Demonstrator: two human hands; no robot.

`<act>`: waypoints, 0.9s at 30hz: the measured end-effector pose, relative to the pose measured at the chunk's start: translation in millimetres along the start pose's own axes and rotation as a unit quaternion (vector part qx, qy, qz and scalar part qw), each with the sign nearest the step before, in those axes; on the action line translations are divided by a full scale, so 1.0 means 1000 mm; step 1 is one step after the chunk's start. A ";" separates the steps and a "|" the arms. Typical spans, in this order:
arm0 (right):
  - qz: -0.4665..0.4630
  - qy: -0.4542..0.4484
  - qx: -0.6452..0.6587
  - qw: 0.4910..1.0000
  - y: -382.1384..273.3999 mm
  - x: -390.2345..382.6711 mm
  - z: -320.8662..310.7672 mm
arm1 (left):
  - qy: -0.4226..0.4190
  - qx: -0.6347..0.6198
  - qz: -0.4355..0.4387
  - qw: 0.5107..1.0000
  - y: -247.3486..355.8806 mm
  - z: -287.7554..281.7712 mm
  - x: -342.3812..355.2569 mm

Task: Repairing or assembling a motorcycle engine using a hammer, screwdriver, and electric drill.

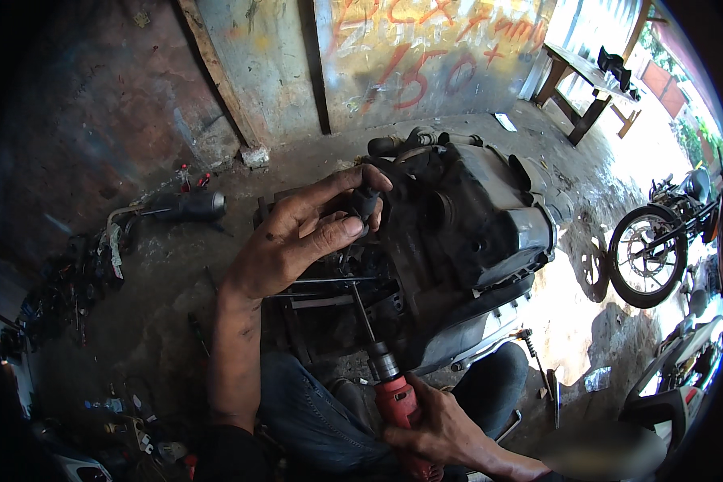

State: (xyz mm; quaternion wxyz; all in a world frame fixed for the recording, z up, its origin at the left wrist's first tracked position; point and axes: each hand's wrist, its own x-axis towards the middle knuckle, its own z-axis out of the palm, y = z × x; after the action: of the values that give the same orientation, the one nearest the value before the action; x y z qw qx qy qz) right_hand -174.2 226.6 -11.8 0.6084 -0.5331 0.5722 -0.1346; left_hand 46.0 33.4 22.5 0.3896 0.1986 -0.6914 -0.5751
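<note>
My left hand (285,237) is raised over the work, its thumb and fingers closed on a small dark cylindrical part (365,202). What exactly this part is I cannot make out. Lower down, my right hand (442,426) grips a red power drill (398,402). From its metal chuck, a long thin rod (362,309) points up and away from me, its tip near a thin horizontal bar below my left hand. Right beside both hands sits a large, dark, greasy engine (466,217), with a round opening facing me. My fingers hide part of the small piece.
On the floor at left lie a dark exhaust muffler (189,206) and a heap of dark parts (64,297). A motorcycle wheel (647,257) stands at right, with another motorcycle (675,377) nearer. Behind it is a wooden table (590,72). My bent knees flank the drill.
</note>
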 end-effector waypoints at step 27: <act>0.020 -0.007 -0.008 1.000 -0.006 -0.001 -0.003 | -0.001 0.001 -0.005 1.000 0.001 0.001 -0.001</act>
State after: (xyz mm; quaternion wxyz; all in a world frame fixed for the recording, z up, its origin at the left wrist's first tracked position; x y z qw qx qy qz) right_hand -174.1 224.0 -5.6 0.6106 -0.5273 0.5799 -0.1137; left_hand 46.0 34.4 23.0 0.3856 0.2022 -0.6913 -0.5767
